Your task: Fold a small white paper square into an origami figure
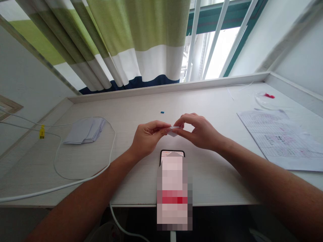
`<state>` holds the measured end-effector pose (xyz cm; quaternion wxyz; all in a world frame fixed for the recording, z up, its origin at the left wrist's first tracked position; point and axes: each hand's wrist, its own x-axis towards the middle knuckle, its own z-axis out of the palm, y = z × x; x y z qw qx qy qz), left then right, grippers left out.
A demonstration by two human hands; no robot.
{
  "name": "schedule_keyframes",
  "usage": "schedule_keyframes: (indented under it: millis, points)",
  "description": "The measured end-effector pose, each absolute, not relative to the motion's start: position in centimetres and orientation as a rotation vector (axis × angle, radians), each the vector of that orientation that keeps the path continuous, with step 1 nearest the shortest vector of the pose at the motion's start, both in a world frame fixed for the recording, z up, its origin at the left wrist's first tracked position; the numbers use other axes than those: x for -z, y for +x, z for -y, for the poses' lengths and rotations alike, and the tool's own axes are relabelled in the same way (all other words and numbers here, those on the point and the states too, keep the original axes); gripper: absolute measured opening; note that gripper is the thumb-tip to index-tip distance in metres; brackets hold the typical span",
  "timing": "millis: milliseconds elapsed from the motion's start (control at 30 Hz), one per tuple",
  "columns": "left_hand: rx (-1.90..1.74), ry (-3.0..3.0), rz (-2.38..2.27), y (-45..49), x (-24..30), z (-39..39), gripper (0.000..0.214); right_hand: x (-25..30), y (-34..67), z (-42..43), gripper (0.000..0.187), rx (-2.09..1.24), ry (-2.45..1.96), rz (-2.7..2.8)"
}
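Note:
A small folded piece of white paper (173,133) is held up over the desk between both hands. My left hand (150,137) pinches its left side with thumb and fingertips. From the other side, my right hand (198,129) grips the paper between thumb and fingers. The fingertips partly hide the paper, so its full shape cannot be seen. Just below the hands lies a phone (172,153) with a dark frame, its screen blurred out. A tiny blue object (162,112) rests on the desk beyond the hands.
Stacked white paper (84,130) lies left, near a looping white cable (83,179) and a yellow tag (42,131). Printed sheets (280,137) and a small red item (270,95) are on the right. A raised rim (166,88) borders the white desk below a curtain (141,30).

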<state>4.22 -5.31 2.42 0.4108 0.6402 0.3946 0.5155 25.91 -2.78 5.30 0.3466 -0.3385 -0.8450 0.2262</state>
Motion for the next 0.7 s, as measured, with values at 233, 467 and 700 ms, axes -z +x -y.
schedule_keyframes:
  millis: [233, 467, 700]
  points:
    - [-1.346, 1.671, -1.025, 4.25, -2.66, 5.5, 0.012, -5.03, 25.79, 2.61, 0.026, -0.598, -0.782, 2.138]
    - [-1.324, 1.668, -1.076, 4.32, -3.16, 5.71, 0.015, -5.03, 25.68, 2.87, 0.02, -0.567, -0.749, 2.128]
    - [-1.159, 1.622, -1.049, 4.2, -3.31, 5.63, 0.025, -4.86, 25.81, 2.63, 0.02, -0.582, -0.724, 2.175]
